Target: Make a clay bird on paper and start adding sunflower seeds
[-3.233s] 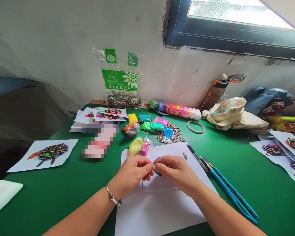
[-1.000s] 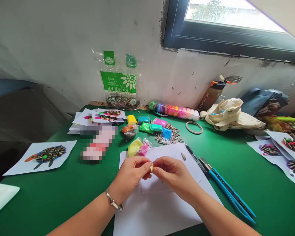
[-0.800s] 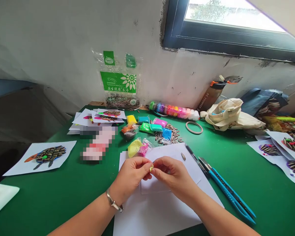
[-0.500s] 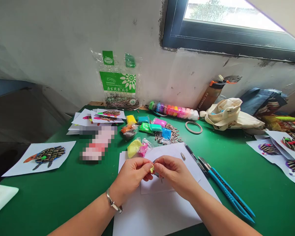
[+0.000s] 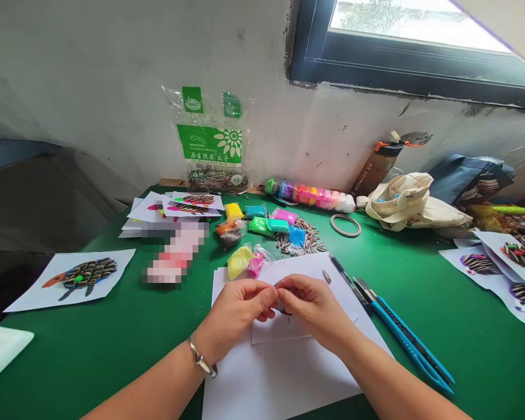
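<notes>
My left hand [image 5: 244,300], with a bracelet on its wrist, is closed in a pinch. Its fingertips meet those of my right hand [image 5: 310,300], also pinched, above the white paper [image 5: 284,379]. The small piece of yellow modelling clay between them is now covered by the fingers. A dark grey patch [image 5: 282,307] shows beneath the right fingers; what it belongs to is unclear. A smaller white sheet [image 5: 262,334] lies under the hands. One sunflower seed [image 5: 326,276] rests on the paper to the right. Opened yellow clay [image 5: 240,262] and pink clay [image 5: 256,265] lie just beyond.
Blue tweezers [image 5: 415,344], a craft knife and a black pen [image 5: 343,273] lie right of the paper. Clay packets [image 5: 256,212], loose seeds [image 5: 308,239] and a tape roll [image 5: 345,225] are behind. Seed pictures [image 5: 76,280] lie at both sides; a seed bag [image 5: 210,146] leans on the wall.
The fingertips have closed together over the yellow clay, which showed between them before and is now hidden. The things on the table have stayed put.
</notes>
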Motion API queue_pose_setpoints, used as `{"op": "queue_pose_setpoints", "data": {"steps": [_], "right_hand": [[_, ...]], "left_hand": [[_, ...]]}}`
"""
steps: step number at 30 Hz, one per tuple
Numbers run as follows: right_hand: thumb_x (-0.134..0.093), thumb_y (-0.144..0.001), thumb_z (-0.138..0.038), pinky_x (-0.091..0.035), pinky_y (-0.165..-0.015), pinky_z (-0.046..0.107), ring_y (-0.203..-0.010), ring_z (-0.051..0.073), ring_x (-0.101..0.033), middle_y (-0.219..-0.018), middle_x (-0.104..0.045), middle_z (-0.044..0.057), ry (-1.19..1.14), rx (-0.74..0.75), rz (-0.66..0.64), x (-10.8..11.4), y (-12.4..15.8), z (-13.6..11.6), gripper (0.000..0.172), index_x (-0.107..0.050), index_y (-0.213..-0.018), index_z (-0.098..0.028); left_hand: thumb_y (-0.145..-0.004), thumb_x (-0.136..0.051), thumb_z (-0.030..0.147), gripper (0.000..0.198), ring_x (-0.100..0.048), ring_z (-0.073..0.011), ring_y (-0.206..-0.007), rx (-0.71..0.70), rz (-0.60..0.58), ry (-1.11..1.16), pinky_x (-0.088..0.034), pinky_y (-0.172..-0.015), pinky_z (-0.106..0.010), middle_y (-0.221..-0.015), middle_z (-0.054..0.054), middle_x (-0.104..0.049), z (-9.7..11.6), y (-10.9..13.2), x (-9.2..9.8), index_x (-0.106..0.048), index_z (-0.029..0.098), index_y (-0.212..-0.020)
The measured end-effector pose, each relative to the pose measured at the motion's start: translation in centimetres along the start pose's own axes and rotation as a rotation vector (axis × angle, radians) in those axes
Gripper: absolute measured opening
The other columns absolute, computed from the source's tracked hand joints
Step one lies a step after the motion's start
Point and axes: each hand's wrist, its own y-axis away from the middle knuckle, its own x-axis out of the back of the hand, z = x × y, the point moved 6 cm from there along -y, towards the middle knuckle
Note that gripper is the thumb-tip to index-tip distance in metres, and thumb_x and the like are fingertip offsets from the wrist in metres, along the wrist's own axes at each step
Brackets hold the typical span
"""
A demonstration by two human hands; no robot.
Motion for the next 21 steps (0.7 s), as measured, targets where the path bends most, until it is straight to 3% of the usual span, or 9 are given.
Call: {"op": "queue_pose_setpoints", "data": {"steps": [7,15,19,21], "right_hand": [[-0.058,-0.081,-0.027,-0.038,-0.056,0.023,-0.063,0.012,-0.051,-0.068,-0.062,0.000,0.005,-0.022,-0.023,-0.1,0.2,-0.3,0.015,-0.067,-0.074,-0.017],[-0.064,-0.079,-0.033,-0.041,-0.058,0.025,-0.065,0.014,-0.054,-0.072,-0.067,0.002,-0.038,-0.078,-0.075,-0.1,0.0,-0.4,0.017,-0.069,-0.079,-0.017],[-0.062,-0.080,-0.034,-0.041,-0.058,0.025,-0.064,0.014,-0.054,-0.072,-0.067,0.002,0.007,-0.049,-0.045,0.0,-0.1,0.0,0.017,-0.069,-0.078,-0.018],[-0.061,-0.081,-0.034,-0.040,-0.057,0.025,-0.061,0.013,-0.052,-0.069,-0.064,0.000,0.034,-0.040,-0.020,0.3,-0.2,0.2,0.018,-0.069,-0.078,-0.018]], "left_hand": [[-0.072,-0.071,0.042,0.029,-0.058,-0.0140,-0.062,0.017,0.041,-0.060,-0.047,-0.061,-0.026,-0.066,-0.002,-0.064,0.1,0.0,0.1,-0.072,0.013,-0.074],[-0.069,-0.071,0.045,0.031,-0.059,-0.0151,-0.061,0.044,0.066,-0.055,-0.048,-0.061,-0.027,-0.064,-0.002,-0.064,0.1,-0.1,0.3,-0.072,0.014,-0.071],[-0.069,-0.072,0.047,0.035,-0.063,-0.0166,-0.064,0.082,0.054,-0.045,-0.050,-0.064,-0.028,-0.070,-0.005,-0.068,-0.5,-0.2,0.3,-0.073,0.013,-0.075],[-0.070,-0.072,0.047,0.039,-0.066,-0.0177,-0.067,0.100,0.086,-0.024,-0.052,-0.066,-0.030,-0.077,-0.007,-0.071,-0.8,-0.3,0.8,-0.073,0.012,-0.087]]}}
